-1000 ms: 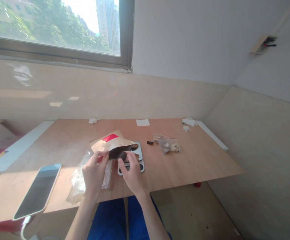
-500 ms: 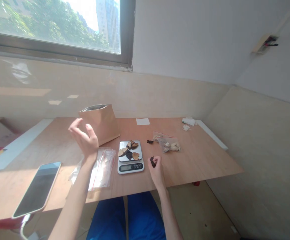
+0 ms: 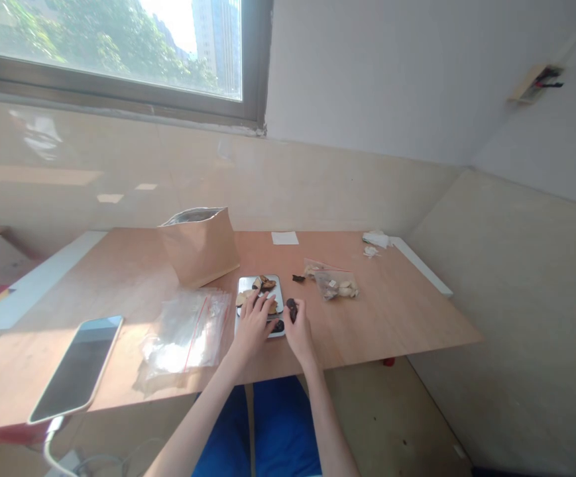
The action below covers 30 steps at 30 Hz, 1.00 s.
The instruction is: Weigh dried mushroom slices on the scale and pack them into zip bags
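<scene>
Since half a sec ago: L hand point(image 3: 254, 323) has dropped from mid-air down onto the small silver digital kitchen scale point(image 3: 246, 285), and R hand point(image 3: 297, 331) has slid in from the 3 o'clock side to the scale's right edge. The view has shifted a little too.

R hand pinches a small dark dried piece point(image 3: 291, 308) narrow between thumb & fingertips, just off the pan's edge at 3 o'clock. L fingers lie spread over the tan and dark dried slices point(image 3: 265, 285) on the pan; can't tell if they grip one, since the hand hides the near part and the readout.

Around the scale:
- upright brown kraft paper bag point(image 3: 201, 246), mouth open, at 10 o'clock, near
- clear zip bags w/ red strips point(image 3: 185, 331), flat, just beside at 8 o'clock
- dark-screened phone point(image 3: 76, 368) further out at 8, cable attached
- stray dark bit point(image 3: 298, 279) at 1 o'clock
- clear bag of pale chunks point(image 3: 335, 285) at 2 o'clock
- white paper slip point(image 3: 284, 238) at 12, well apart

All on the plywood table point(image 3: 392, 311).

Judgement: for a true reading, L hand's weight should come off the pan. Pieces are light & brittle, so a soft pinch and a low release look best.
</scene>
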### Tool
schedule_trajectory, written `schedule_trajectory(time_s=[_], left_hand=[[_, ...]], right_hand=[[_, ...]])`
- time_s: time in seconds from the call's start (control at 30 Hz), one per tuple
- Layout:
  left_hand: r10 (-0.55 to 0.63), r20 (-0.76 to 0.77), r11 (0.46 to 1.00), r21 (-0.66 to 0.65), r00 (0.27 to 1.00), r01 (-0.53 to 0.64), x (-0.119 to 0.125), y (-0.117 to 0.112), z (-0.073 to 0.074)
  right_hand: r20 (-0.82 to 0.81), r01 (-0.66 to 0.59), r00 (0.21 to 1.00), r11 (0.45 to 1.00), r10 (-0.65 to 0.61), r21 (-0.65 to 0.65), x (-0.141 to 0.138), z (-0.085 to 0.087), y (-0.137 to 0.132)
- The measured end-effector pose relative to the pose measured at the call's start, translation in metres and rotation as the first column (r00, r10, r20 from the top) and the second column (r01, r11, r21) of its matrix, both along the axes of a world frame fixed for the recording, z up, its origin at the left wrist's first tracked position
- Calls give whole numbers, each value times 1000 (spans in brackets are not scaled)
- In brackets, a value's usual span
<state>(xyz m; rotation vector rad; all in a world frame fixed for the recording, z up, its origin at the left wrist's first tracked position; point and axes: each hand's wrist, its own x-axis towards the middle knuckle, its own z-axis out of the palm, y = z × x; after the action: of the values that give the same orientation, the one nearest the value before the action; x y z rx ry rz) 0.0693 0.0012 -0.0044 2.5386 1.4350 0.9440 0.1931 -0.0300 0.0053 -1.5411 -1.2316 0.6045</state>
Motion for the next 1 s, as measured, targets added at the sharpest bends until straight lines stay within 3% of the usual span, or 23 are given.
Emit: schedule_trajectory(time_s=[0.13, 0.27, 0.33, 0.47, 0.6, 0.73, 0.87, 1.0], left_hand=[[-52, -70, 998, -42, 996, 49, 5, 8, 1], [-41, 46, 998, -41, 998, 42, -1, 0, 14], [3, 137, 1000, -7, 991, -2, -6, -9, 23], [123, 299, 990, 36, 946, -140, -20, -23, 32], [196, 393, 975, 22, 898, -222, -37, -29, 29], [146, 490, 989, -65, 859, -130, -39, -38, 21], [39, 520, 991, -130, 853, 33, -16, -60, 9], [-80, 430, 985, -103, 899, 137, 2, -81, -5]], right_hand=[[-41, 59, 997, 998, -59, 6, 20, 0, -8], [-37, 150, 988, 989, -150, 2, 38, 0, -5], [-32, 101, 994, 995, -100, 18, 35, 1, 2], [69, -123, 990, 992, 120, 40, 15, 8, 18], [151, -128, 981, 991, 121, 36, 6, 16, 13], [-16, -219, 976, 976, 219, 16, 5, 22, -16], [-236, -372, 900, 928, 366, 17, -18, 18, -44], [-366, -144, 920, 989, 140, 17, -37, -4, -47]])
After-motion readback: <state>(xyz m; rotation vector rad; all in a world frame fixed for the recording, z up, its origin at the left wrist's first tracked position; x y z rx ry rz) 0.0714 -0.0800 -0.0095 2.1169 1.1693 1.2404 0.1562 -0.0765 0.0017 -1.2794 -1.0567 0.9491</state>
